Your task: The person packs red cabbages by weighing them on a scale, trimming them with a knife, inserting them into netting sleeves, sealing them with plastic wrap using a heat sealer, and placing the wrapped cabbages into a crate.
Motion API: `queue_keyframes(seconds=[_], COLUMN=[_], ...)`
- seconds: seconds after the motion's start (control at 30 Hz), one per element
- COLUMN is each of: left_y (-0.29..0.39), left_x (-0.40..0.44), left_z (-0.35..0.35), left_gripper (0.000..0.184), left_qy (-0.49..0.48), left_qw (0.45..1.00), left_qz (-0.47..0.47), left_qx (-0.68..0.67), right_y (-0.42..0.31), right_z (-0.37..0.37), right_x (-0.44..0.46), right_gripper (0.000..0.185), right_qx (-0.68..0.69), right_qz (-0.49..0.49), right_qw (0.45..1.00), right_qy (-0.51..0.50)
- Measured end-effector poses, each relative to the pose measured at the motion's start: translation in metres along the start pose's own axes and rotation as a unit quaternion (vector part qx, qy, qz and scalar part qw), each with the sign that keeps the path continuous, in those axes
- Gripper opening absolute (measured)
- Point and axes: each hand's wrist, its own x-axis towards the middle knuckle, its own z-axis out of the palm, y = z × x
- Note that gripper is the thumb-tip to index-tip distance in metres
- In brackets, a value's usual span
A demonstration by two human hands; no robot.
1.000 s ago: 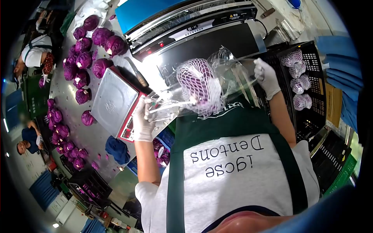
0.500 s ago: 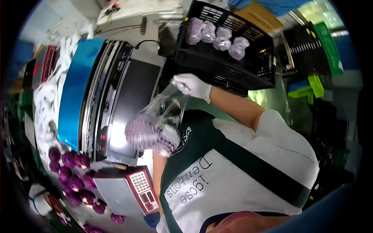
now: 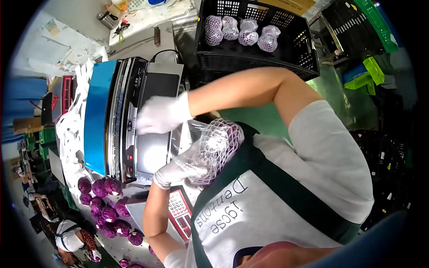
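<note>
My left hand [image 3: 173,173], in a white glove, grips clear plastic film around a netted purple cabbage [image 3: 223,143] close to my apron. Net and film wrap the cabbage, and the film bunches near my fingers. The gloved right hand [image 3: 160,115] hovers over the black plate of the sealing machine [image 3: 154,91], its fingers smeared by motion. Whether it holds anything cannot be made out.
A black crate [image 3: 250,58] at the top holds several netted cabbages. Loose purple cabbages [image 3: 107,210] and a red-and-grey scale [image 3: 180,207] are at lower left. Another person [image 3: 69,234] works at the far lower left. A metal flask [image 3: 106,18] stands at upper left.
My right hand has released its hold at the bag's edge and moved left over the machine. The bagged cabbage has shifted right and up, towards my apron. My left hand has come into view.
</note>
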Motion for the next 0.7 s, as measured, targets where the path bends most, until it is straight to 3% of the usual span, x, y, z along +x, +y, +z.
queue_keyframes(seconds=[0.03, 0.07, 0.1, 0.17, 0.2, 0.27, 0.33, 0.37, 0.5, 0.53, 0.6, 0.63, 0.67, 0.7], left_y=[-0.009, -0.02, -0.032, -0.039, -0.03, -0.032, 0.006, 0.012, 0.048, 0.053, 0.081, 0.089, 0.093, 0.099], left_x=[0.0, -0.001, -0.001, -0.004, -0.012, -0.018, -0.017, -0.011, 0.02, 0.026, 0.035, 0.038, 0.044, 0.061], left_z=[-0.002, -0.003, -0.001, 0.009, 0.021, 0.03, 0.057, 0.06, 0.063, 0.054, 0.052, 0.054, 0.047, 0.037], left_gripper=[0.096, 0.096, 0.094, 0.091, 0.089, 0.083, 0.081, 0.079, 0.077, 0.068, 0.058, 0.054, 0.054, 0.053], left_qy=[0.03, 0.057, 0.074, 0.127, 0.165, 0.232, 0.287, 0.296, 0.278, 0.252, 0.281, 0.359, 0.372, 0.353], left_qw=[0.997, 0.99, 0.99, 0.989, 0.985, 0.971, 0.956, 0.955, 0.952, 0.947, 0.92, 0.869, 0.82, 0.811], left_qz=[0.019, 0.036, 0.043, 0.018, -0.02, -0.035, -0.023, -0.005, 0.099, 0.167, 0.266, 0.324, 0.41, 0.453], left_qx=[0.062, 0.126, 0.111, 0.069, 0.041, -0.05, 0.051, 0.02, 0.085, 0.107, -0.069, -0.104, -0.142, -0.11], right_y=[0.004, 0.002, 0.038, -0.001, 0.009, 0.002, -0.002, -0.001, 0.042, 0.059, 0.083, 0.088, 0.092, 0.095], right_z=[0.019, 0.037, 0.117, 0.065, 0.07, 0.037, 0.018, -0.003, -0.008, -0.009, -0.033, -0.053, -0.072, -0.09], right_x=[-0.029, -0.056, -0.076, -0.1, -0.107, -0.116, -0.126, -0.129, -0.178, -0.194, -0.23, -0.247, -0.263, -0.282], right_gripper=[0.029, 0.027, 0.025, 0.031, 0.034, 0.034, 0.039, 0.042, 0.043, 0.051, 0.051, 0.051, 0.051, 0.051], right_qx=[0.061, 0.017, -0.104, 0.117, 0.131, 0.316, 0.429, 0.436, 0.599, 0.61, 0.677, 0.706, 0.726, 0.737], right_qz=[0.049, 0.049, -0.046, 0.167, 0.074, 0.204, 0.311, 0.29, 0.349, 0.326, 0.374, 0.395, 0.405, 0.411], right_qw=[0.995, 0.987, 0.95, 0.864, 0.828, 0.715, 0.641, 0.65, 0.598, 0.605, 0.583, 0.567, 0.553, 0.536], right_qy=[-0.059, -0.154, -0.29, -0.46, -0.54, -0.59, -0.555, -0.551, -0.402, -0.393, -0.248, -0.153, -0.059, 0.031])
